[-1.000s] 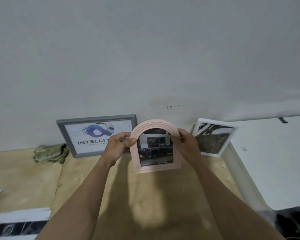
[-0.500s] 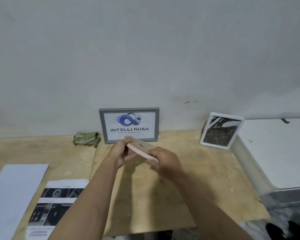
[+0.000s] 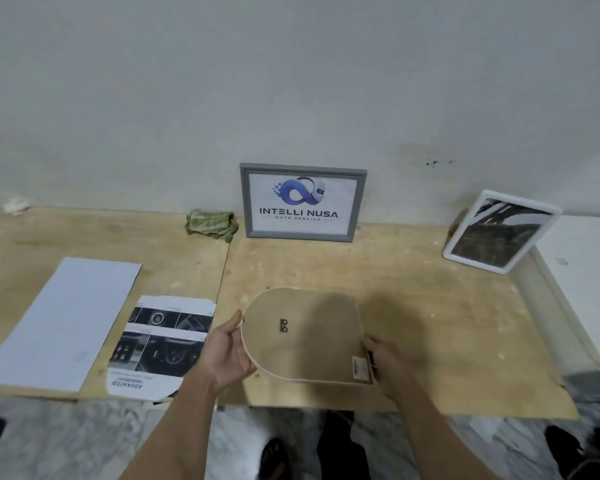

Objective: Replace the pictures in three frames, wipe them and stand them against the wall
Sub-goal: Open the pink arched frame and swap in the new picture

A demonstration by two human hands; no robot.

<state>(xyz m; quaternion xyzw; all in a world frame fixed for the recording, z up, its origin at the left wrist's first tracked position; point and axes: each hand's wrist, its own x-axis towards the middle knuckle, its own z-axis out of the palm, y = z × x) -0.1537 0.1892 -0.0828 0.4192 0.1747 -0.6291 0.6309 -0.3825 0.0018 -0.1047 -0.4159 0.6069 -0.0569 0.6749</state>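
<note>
Two hands, left (image 3: 230, 355) and right (image 3: 394, 362), gripped one arched frame (image 3: 305, 336) back-up; two frames, grey (image 3: 302, 202) and white (image 3: 501, 231), leaned on the wall (image 3: 291, 81); two paper sheets (image 3: 65, 322) lay on the counter (image 3: 430, 306).

- The front of the arched frame (image 3: 303, 336) is turned down and cannot be seen
- The right hand (image 3: 392, 367) is blurred; its fingertips are hidden under the frame
- The printed sheet (image 3: 160, 344) is too small to be read, apart from "ADVANCED"
- Both forearms are cut off by the lower edge
</note>
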